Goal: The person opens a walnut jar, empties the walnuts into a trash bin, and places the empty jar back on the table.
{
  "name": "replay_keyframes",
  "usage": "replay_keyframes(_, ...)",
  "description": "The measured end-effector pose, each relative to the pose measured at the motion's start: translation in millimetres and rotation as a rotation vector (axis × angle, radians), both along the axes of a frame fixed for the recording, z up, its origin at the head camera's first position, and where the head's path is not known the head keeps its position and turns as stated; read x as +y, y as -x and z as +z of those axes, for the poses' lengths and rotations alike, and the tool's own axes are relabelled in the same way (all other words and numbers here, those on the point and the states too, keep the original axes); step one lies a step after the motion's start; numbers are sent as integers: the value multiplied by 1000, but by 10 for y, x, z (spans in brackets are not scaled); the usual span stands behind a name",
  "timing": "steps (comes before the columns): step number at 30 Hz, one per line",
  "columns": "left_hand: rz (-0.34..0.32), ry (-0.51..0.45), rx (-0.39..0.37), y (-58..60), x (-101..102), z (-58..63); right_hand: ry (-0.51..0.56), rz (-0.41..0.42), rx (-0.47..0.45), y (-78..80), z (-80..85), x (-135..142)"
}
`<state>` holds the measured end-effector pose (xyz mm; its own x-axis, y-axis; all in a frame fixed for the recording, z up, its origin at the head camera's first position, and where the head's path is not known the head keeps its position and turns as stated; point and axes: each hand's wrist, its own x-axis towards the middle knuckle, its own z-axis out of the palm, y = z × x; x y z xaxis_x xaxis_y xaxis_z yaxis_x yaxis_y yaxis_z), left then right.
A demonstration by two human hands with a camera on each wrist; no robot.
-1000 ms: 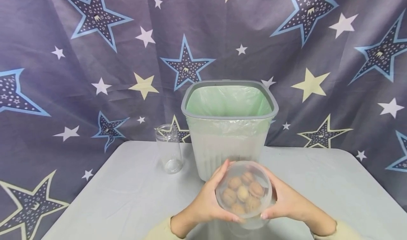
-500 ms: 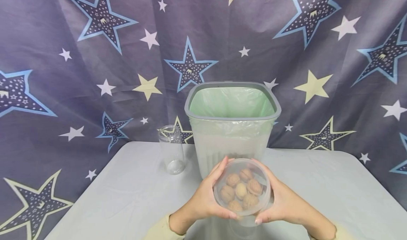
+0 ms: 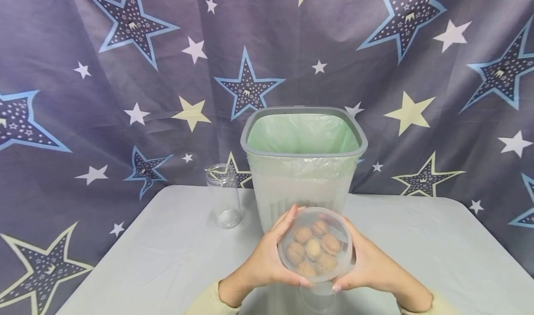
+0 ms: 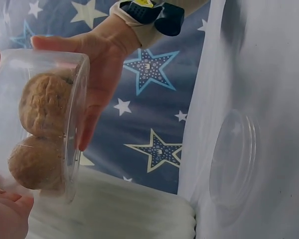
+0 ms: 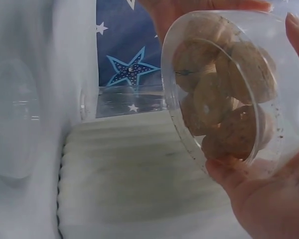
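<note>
Both hands hold a clear round plastic tub [image 3: 292, 271] of walnuts [image 3: 326, 263] above the table, in front of the bin. Inside are several brown walnuts around one smaller, paler nut [image 3: 313, 249]. My left hand [image 3: 271, 261] grips the tub's left side, thumb in front and fingers behind. My right hand [image 3: 369, 261] holds its right side the same way. In the left wrist view, two walnuts [image 4: 46, 104] show large through the tub wall. On the table below lies a clear round lid-like disc [image 4: 231, 162], partly hidden by the tub in the head view.
Behind the hands stands a pale bin [image 3: 300, 180] with a grey rim and a green liner [image 3: 300, 131]. An open clear jar [image 3: 223, 196] stands upright to its left. The light grey table [image 3: 175, 254] ends at a star-patterned curtain [image 3: 292, 41].
The tub and both hands have shifted slightly left and up in the head view, and the grip is the same. Bin and jar stay where they were on the table.
</note>
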<state>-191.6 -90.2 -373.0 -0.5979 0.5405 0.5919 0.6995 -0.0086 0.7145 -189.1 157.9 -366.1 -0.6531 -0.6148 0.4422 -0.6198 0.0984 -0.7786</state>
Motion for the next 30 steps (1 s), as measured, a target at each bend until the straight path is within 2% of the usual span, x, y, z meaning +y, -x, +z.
replay_keyframes(4, 25, 9, 3, 20, -10, -19, 10, -7, -6, 32, -47, -15)
replay_keyframes(14, 37, 4, -58, 63, 1, -71, 13, -41, -27, 58, -116, -28)
replay_keyframes(22, 52, -3, -116, 52, 7, -71, -7, -97, 26, 72, -147, -51)
replay_keyframes(25, 83, 19, -130, 51, 13, -78, -9, -123, 38, 67, -154, -65)
replay_keyframes(30, 188, 37, -146, 24, 53, -73, -18, -193, 77, 69, -179, -89)
